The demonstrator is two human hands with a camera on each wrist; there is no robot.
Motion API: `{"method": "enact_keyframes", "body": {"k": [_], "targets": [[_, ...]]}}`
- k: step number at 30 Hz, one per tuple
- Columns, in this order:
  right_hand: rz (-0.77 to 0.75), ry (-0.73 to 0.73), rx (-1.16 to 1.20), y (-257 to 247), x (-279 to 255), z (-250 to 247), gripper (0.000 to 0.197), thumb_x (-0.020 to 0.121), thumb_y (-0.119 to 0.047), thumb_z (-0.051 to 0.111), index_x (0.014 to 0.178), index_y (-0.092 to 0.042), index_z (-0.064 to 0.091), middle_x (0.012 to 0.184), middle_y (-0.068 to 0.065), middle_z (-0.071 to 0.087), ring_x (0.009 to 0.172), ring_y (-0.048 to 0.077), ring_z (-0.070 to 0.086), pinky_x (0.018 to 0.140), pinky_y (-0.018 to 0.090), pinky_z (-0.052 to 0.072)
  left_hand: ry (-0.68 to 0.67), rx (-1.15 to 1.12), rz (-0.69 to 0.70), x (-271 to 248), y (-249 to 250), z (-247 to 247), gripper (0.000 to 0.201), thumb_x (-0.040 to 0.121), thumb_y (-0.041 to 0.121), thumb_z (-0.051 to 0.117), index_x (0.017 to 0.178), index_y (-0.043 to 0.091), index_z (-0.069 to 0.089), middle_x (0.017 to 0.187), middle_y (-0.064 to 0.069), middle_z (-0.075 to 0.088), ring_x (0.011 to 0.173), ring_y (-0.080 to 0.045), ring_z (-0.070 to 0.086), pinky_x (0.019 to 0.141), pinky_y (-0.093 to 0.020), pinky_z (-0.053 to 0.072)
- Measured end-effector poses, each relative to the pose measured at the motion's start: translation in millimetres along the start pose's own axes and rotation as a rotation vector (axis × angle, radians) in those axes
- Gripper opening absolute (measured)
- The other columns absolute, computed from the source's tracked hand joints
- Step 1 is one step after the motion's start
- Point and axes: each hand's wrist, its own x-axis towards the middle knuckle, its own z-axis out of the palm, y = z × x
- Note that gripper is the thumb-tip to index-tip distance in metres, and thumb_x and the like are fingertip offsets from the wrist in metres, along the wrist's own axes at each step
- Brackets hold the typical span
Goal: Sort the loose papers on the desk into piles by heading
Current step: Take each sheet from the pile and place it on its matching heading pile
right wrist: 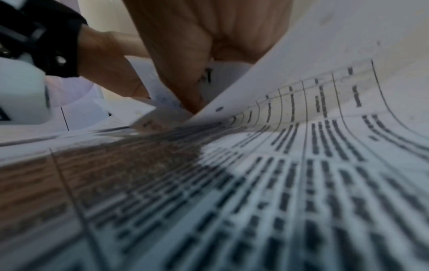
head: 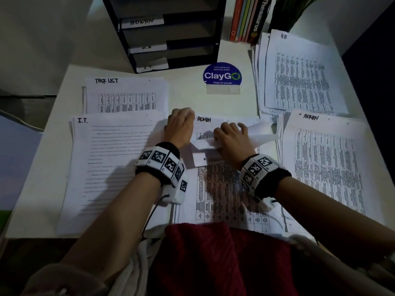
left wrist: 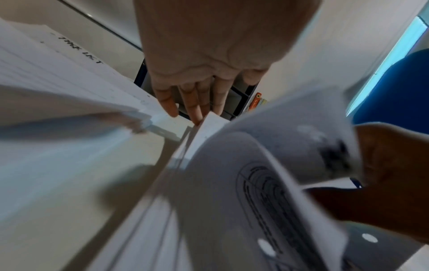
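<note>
Red cloth (head: 213, 253) sits closest; beyond it, on the bench (head: 188, 92), the right hand (head: 229, 137) pinches a curled ADMIN sheet (head: 252, 133) off the middle stack (head: 224, 193), while the left hand (head: 179, 129) rests nearby, fingers (left wrist: 192, 102) straight.

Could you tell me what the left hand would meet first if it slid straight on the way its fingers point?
Probably bare desk first, then the black tray rack. The left hand points away from the person; depth is unclear.
</note>
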Motion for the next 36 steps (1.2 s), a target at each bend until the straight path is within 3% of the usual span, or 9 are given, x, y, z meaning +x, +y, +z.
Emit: {"method": "enact_keyframes", "body": {"k": [5, 11, 14, 16, 24, 28, 31, 33, 36], "targets": [[0.022, 0.007, 0.048, 2, 2, -4, 0.026, 0.091, -0.023, 0.052, 0.112, -0.008, 0.054, 0.115, 0.010, 0.054, 0.111, 0.027, 0.046, 0.097, 0.038, 0.028, 0.066, 0.159, 0.099, -4, -4, 0, 0.037, 0.098, 0.029, 0.035, 0.128, 0.015, 0.052, 0.143, -0.003, 0.034, 0.131, -0.020, 0.031, 0.112, -0.039, 0.024], [0.246, 0.180, 0.220, 8, 27, -25, 0.029, 0.090, -0.020, 0.053, 0.117, -0.012, 0.047, 0.114, 0.007, 0.059, 0.111, 0.023, 0.050, 0.102, 0.039, 0.024, -0.065, -0.392, -0.012, -20, 1, -3, 0.050, 0.092, 0.053, 0.040, 0.111, 0.010, 0.057, 0.107, -0.010, 0.061, 0.096, -0.022, 0.057, 0.084, -0.033, 0.047], [0.218, 0.287, 0.308, 14, 31, -37, 0.040, 0.089, -0.046, 0.050, 0.114, -0.015, 0.052, 0.114, 0.000, 0.057, 0.110, 0.019, 0.050, 0.102, 0.039, 0.024, 0.062, -0.301, -0.143, -12, -13, 0, 0.012, 0.089, 0.022, 0.057, 0.080, 0.014, 0.058, 0.080, -0.001, 0.058, 0.081, -0.020, 0.055, 0.077, -0.031, 0.049], [0.168, 0.217, 0.379, 16, 29, -44, 0.051, 0.086, -0.057, 0.037, 0.105, -0.015, 0.057, 0.105, -0.002, 0.061, 0.104, 0.018, 0.055, 0.099, 0.038, 0.024, 0.052, -0.308, -0.233, -8, -22, 2, 0.022, 0.087, 0.008, 0.057, 0.066, 0.015, 0.054, 0.068, -0.001, 0.054, 0.068, -0.019, 0.053, 0.064, -0.026, 0.050], [0.100, 0.048, 0.168, 7, 16, -32, 0.027, 0.087, -0.006, 0.046, 0.110, -0.008, 0.059, 0.110, 0.009, 0.065, 0.106, 0.029, 0.055, 0.093, 0.036, 0.030, -0.228, -0.338, -0.293, -16, -27, 10, 0.015, 0.091, 0.012, 0.055, 0.078, 0.007, 0.061, 0.073, -0.008, 0.059, 0.075, -0.024, 0.057, 0.062, -0.028, 0.043], [0.108, 0.080, 0.173, 3, 13, -27, 0.024, 0.086, -0.002, 0.041, 0.102, -0.005, 0.060, 0.102, 0.010, 0.065, 0.101, 0.030, 0.055, 0.090, 0.034, 0.029, -0.004, -0.132, -0.147, -21, 0, 5, 0.019, 0.095, 0.017, 0.047, 0.088, 0.007, 0.061, 0.104, -0.006, 0.061, 0.079, -0.018, 0.057, 0.061, -0.016, 0.045], [0.122, 0.084, 0.175, 4, 9, -24, 0.024, 0.090, -0.004, 0.037, 0.103, -0.006, 0.057, 0.109, 0.008, 0.062, 0.106, 0.027, 0.051, 0.091, 0.035, 0.026, 0.368, -0.238, -0.056, -18, 30, -18, 0.031, 0.097, 0.016, 0.045, 0.121, -0.001, 0.055, 0.132, -0.011, 0.053, 0.108, -0.017, 0.058, 0.089, -0.006, 0.032], [0.138, 0.067, 0.184, 5, 10, -22, 0.025, 0.090, -0.003, 0.036, 0.105, -0.006, 0.055, 0.111, 0.008, 0.060, 0.107, 0.026, 0.048, 0.092, 0.036, 0.025, 0.508, -0.352, 0.050, -11, 46, -38, 0.027, 0.097, 0.017, 0.045, 0.110, -0.001, 0.060, 0.101, -0.010, 0.066, 0.081, -0.005, 0.060, 0.070, -0.006, 0.044], [0.204, 0.028, 0.239, 7, 14, -21, 0.028, 0.090, -0.008, 0.043, 0.117, -0.007, 0.049, 0.122, 0.011, 0.051, 0.114, 0.027, 0.045, 0.099, 0.039, 0.026, 0.623, -0.441, 0.133, 1, 57, -65, 0.019, 0.096, 0.020, 0.047, 0.084, 0.009, 0.057, 0.070, 0.007, 0.050, 0.057, 0.004, 0.041, 0.050, -0.007, 0.035]]}}
